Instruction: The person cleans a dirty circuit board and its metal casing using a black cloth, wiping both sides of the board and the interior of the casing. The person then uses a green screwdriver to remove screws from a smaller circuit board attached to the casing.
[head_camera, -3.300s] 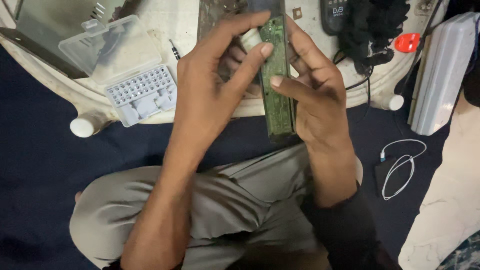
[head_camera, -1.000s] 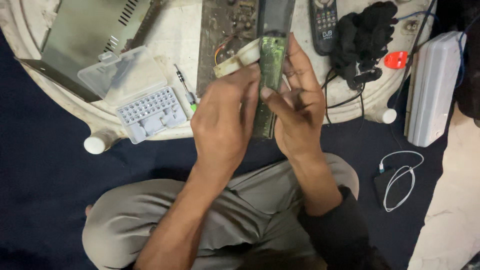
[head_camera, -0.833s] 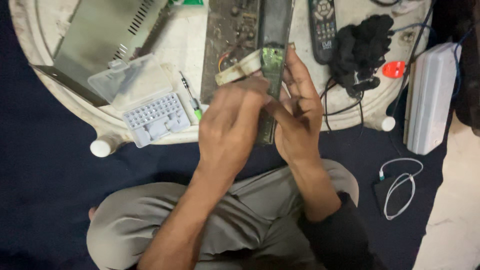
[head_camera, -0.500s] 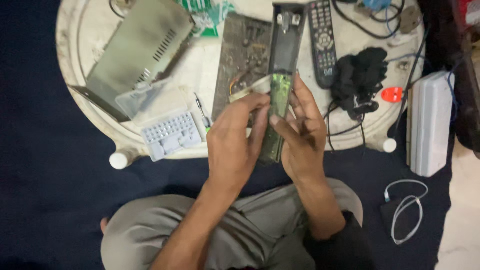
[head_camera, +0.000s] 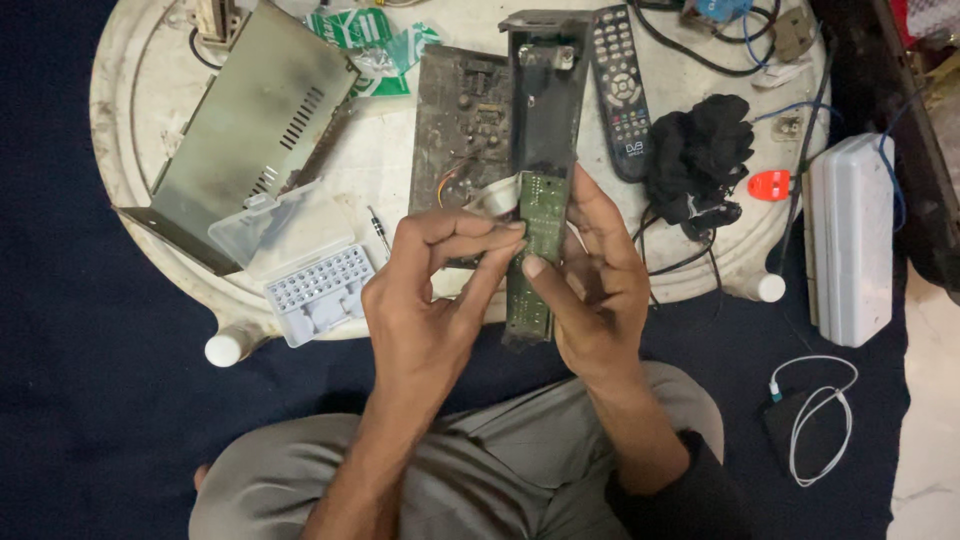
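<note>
Holding a narrow green circuit board (head_camera: 540, 255) upright between us and the round white table (head_camera: 130, 200), we cradle it in our right hand (head_camera: 595, 290) while our left hand (head_camera: 430, 300) pinches its left edge; its long axis points away from us.

A narrow green circuit board (head_camera: 538, 255) stands nearly upright, pinched between both hands above the table edge.

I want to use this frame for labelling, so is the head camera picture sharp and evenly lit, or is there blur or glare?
Head view: sharp on both hands and the green circuit board; even lighting, soft shadows; the pale floor at the right edge is bright.
</note>
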